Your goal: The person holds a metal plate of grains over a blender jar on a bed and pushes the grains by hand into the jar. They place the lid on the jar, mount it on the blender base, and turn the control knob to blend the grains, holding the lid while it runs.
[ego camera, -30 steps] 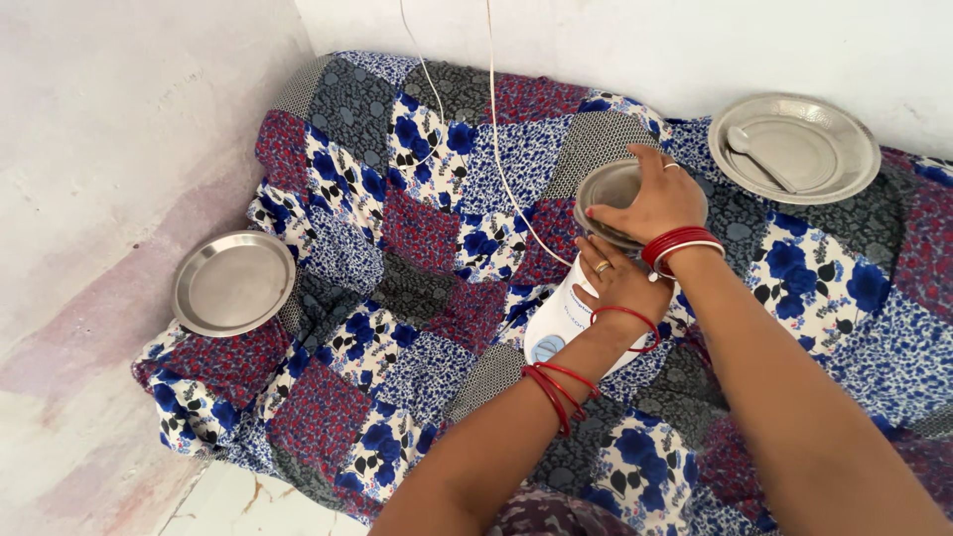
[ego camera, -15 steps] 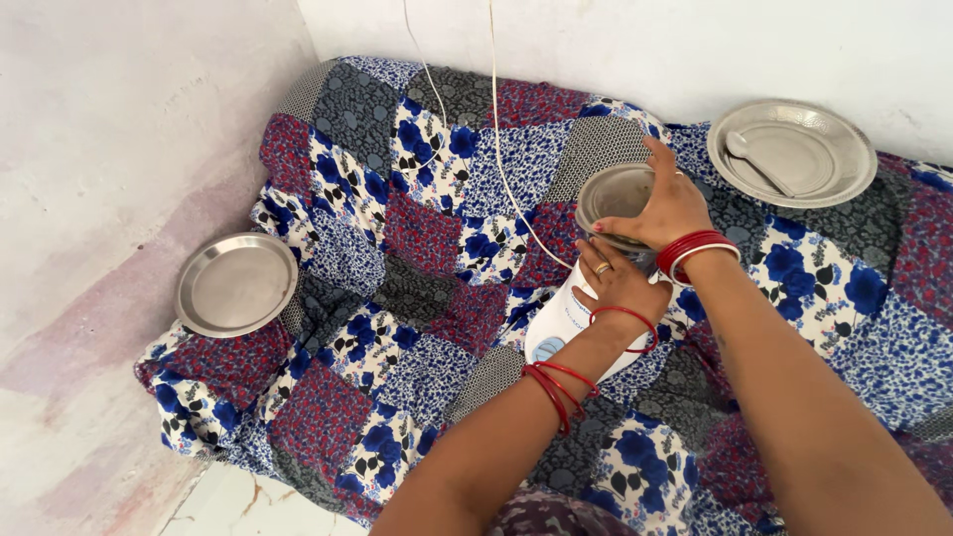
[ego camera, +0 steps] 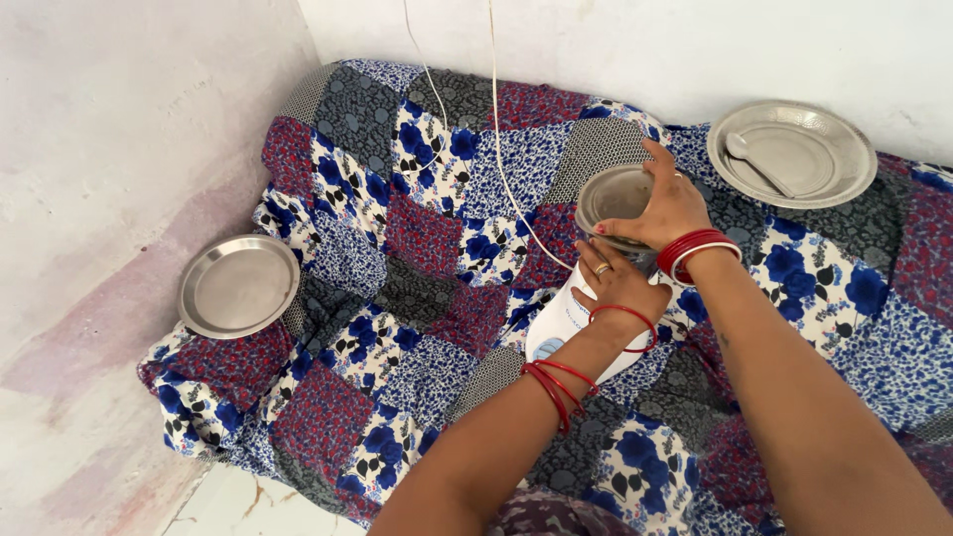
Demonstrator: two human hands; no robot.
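Observation:
A white mixer base (ego camera: 554,328) stands on a patchwork quilt (ego camera: 417,258), with a steel jar (ego camera: 611,199) mounted on top. My right hand (ego camera: 667,203) grips the jar's rim from the right side, fingers wrapped around it. Just below, my left hand (ego camera: 617,285) presses flat against the top of the white base, holding it. Both wrists wear red bangles. The jar's opening shows a dull metal inside.
A steel plate (ego camera: 236,286) lies at the quilt's left edge near the wall. Another steel plate (ego camera: 834,179) with a spoon (ego camera: 754,159) in it sits at the back right. A white cord (ego camera: 501,149) runs from the wall down to the mixer.
My right hand has slid from the top of the jar to its right side. The left hand stays on the base.

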